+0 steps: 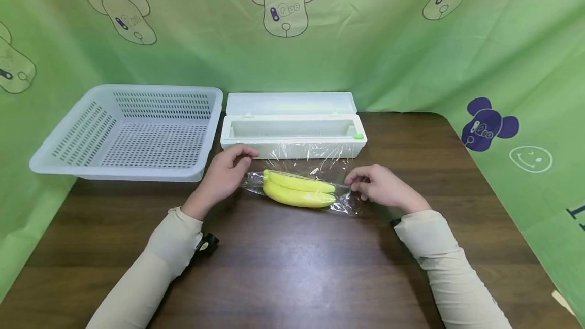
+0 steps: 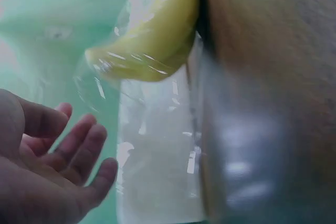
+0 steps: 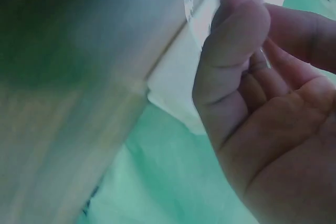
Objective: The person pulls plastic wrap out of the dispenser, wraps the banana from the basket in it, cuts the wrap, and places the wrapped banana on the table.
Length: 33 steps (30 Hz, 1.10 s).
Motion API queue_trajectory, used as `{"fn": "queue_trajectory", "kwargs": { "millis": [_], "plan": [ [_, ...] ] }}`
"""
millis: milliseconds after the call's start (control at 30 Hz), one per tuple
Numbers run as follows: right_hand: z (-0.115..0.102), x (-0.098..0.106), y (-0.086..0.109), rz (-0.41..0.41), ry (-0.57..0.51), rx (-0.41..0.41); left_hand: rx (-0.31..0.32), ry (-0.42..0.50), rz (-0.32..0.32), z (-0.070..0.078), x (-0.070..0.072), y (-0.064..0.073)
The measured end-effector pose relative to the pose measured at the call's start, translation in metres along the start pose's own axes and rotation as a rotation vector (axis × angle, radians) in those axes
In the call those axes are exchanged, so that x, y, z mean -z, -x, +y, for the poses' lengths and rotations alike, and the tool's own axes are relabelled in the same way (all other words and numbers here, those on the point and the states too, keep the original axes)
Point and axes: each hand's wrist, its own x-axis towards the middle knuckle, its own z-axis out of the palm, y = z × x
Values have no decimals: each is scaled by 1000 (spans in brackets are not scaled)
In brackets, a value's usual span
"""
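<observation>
Two joined yellow bananas [image 1: 299, 192] lie on the table, wrapped in clear plastic wrap [image 1: 345, 204]. The film stretches from them up to the white wrap dispenser box [image 1: 292, 149], whose lid [image 1: 292, 103] is raised. My left hand [image 1: 228, 169] is at the left end of the film near the box's front corner. In the left wrist view its fingers [image 2: 79, 145] are loosely bent with nothing between them. On the other side, my right hand [image 1: 381, 186] pinches the film's right edge between thumb and fingertips [image 3: 241, 24]; the pinched bit is mostly hidden.
A white perforated plastic basket [image 1: 207, 138] stands at the back left, close beside the box. A green slider [image 1: 358, 136] sits at the box's right end. Green printed cloth [image 1: 365, 55] hangs behind and beside the brown wooden table [image 1: 292, 278].
</observation>
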Motion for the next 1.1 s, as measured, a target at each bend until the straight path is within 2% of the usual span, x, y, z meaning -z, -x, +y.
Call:
{"fn": "queue_trajectory", "kwargs": {
  "millis": [67,133,233,333,400,467,633,800,967,1100],
  "plan": [
    [-5,3,2,48,91,-3,-46,-70,-44,8,-2,1],
    [-13,2,5,128,160,14,-81,-149,-118,14,-6,1],
    [-31,-8,7,222,192,95,-84,-237,-228,18,-12,1],
    [-50,-25,8,199,183,188,-59,-282,-288,17,-18,1],
    [-57,-37,6,158,199,213,-38,-290,-302,14,-21,2],
    [-59,-46,4,131,236,208,-30,-293,-305,11,-22,3],
    [-54,-59,-1,124,276,185,-8,-261,-286,3,-24,6],
    [-50,-62,-2,152,266,214,65,-215,-248,-1,-26,8],
    [-43,-59,-10,149,214,212,113,-149,-188,-3,-29,8],
    [-38,-52,-19,136,120,177,149,-89,-131,-7,-31,6]
  ]
}}
